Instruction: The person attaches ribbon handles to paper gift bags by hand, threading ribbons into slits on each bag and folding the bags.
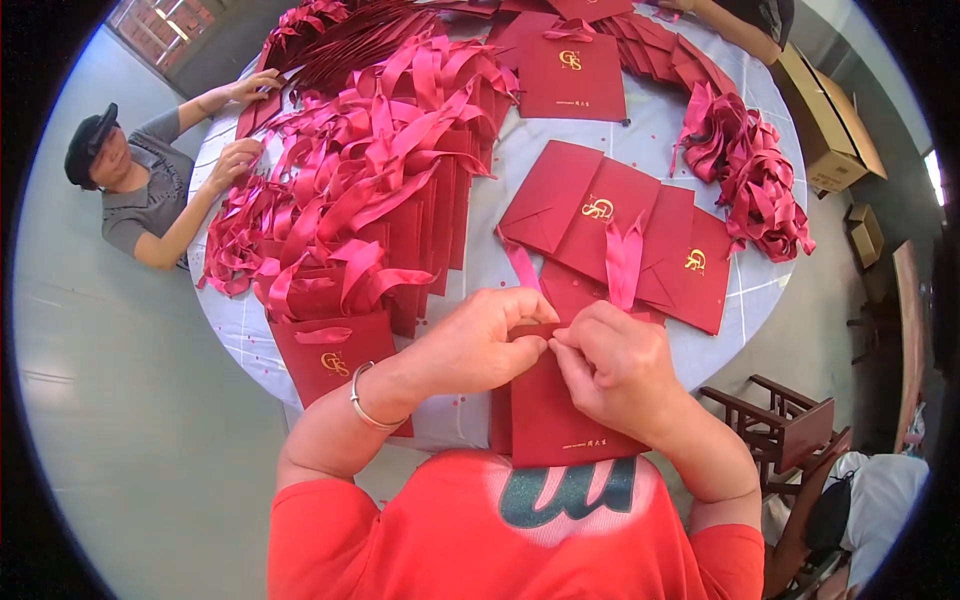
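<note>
A dark red paper gift bag [565, 415] stands upright close against me at the table's near edge. My left hand [480, 340] pinches its top edge with thumb and index finger. Beside it, my right hand [620, 365] is closed on the same edge, fingertips almost meeting the left ones. Whatever small piece lies between the fingertips is hidden. Just beyond my hands, flat red bags [625, 225] overlap, with a pink ribbon [625, 262] sticking up from one. Left of my left forearm stands a finished-looking bag [335, 355] with a pink ribbon at its top.
Rows of red bags with looped pink ribbons [390, 130] cover the round table's left side. Ribbon bundles [750, 180] lie at the right rim. A person [150, 180] works at the left; another's arm [735, 30] reaches in. Stools [780, 420] and a cardboard box [820, 120] stand right.
</note>
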Demonstrator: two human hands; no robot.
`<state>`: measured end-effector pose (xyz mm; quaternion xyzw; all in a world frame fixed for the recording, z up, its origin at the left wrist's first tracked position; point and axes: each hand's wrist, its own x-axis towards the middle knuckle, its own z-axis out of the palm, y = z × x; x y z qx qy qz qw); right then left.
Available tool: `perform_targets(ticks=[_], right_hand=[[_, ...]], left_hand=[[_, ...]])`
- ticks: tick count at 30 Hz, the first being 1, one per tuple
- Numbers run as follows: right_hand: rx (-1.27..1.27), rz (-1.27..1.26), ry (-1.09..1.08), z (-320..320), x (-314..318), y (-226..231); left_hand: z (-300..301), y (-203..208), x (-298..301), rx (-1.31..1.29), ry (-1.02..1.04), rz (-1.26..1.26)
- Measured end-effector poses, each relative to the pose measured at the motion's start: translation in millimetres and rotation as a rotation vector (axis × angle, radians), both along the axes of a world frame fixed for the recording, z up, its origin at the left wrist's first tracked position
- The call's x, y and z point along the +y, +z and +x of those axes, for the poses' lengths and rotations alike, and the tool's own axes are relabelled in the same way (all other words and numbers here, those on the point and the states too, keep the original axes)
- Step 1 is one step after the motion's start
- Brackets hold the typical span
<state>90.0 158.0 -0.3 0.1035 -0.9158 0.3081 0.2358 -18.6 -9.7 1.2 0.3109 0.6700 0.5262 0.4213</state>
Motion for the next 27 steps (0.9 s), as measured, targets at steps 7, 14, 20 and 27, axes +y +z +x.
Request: perform_targets(ticks=[7, 14, 20, 27], right_hand=[[-0.025, -0.003, 0.081, -6.7, 16.9, 29.8], [-0.964, -0.351, 0.475, -67.0, 53.1, 43.7], [-1.302, -0.701, 0.621, -83.9, 55.8, 29.1], [-1.366, -0.798, 0.528, -80.1, 53.7, 20.2]], left_hand=[[3.2, -1.4, 3.2, 0.034, 0.059, 0.091], [13.7, 14.5, 3.0, 0.538, 0.165, 0.12], [17.0, 17.0, 1.4, 0.486, 0.139, 0.103], [16.8, 21.2, 0.5, 0.505, 0.119, 0.067]])
